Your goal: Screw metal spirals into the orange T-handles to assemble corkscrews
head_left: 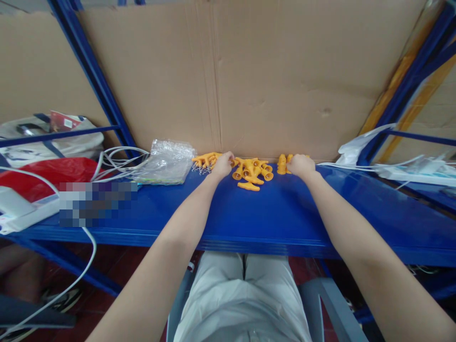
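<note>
My left hand point(223, 164) is at the back of the blue table, closed, with its fingertips at the orange pieces; what it grips is partly hidden. Left of it lie several orange pieces with small metal chains point(202, 168). In the middle is a heap of orange plastic pieces point(250, 166), several with cup-like round openings. One curved orange piece point(248, 186) lies in front of the heap. Further right, my right hand point(302, 165) is closed against an orange piece beside an upright orange piece point(281, 164). The fingers hide most of what it holds.
A clear plastic bag point(171, 162) lies left of the pieces, near white cables point(123, 154), a red bag point(50, 171) and a white power strip point(30, 213). Cardboard point(267, 76) walls off the back. Another power strip point(420, 175) is at right, by blue frame posts.
</note>
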{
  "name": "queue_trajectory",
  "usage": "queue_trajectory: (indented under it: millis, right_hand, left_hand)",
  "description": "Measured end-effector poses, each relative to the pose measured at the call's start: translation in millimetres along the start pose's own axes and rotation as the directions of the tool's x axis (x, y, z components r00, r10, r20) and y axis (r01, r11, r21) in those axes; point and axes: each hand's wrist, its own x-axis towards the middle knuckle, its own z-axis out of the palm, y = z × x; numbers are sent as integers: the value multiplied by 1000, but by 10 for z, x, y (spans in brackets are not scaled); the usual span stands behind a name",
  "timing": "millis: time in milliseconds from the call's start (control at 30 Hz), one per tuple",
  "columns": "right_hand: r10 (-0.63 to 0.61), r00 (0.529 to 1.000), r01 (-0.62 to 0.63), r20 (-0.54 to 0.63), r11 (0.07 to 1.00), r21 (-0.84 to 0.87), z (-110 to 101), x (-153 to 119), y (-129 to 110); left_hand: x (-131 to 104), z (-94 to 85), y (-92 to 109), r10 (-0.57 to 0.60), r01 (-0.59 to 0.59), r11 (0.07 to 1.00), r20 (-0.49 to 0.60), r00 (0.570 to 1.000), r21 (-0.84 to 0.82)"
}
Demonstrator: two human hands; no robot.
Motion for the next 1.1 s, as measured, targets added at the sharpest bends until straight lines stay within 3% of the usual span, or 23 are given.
queue_trajectory:
  millis: [133,300,533,633,733,833,967,1100]
  right_hand:
    - [3,1000,-3,-7,999,-53,-136,-186,-254]
    - [-73,995,71,-64,997,-31,-185,-284,-395]
    - [-222,970,224,-96,974,14,-176,-349,-525]
    - [-328,942,333,-67,939,82,-94,-327,-557]
    - [-417,906,423,-76,880,216,52,-261,-563]
    - [-444,888,447,-122,766,462,173,-191,-575]
    - [-340,938,234,-62,493,838,164,-164,-632]
    - [-296,954,12,51,205,979,68,-223,-707]
  left_hand:
    - [-2,-73,112,7,-10,1000,-122,993,-21]
    - [19,-65,224,-50,32,996,-226,973,-84]
    - [125,54,254,-213,122,922,-217,953,-368]
    - [142,80,230,-205,88,909,-253,946,-407]
    - [123,62,223,-93,-17,943,-312,945,-332]
    - [63,29,267,116,-167,976,-316,942,-140]
    - [-52,68,405,405,-392,914,-190,894,105]
    - [-140,180,551,566,-549,812,-38,824,195]
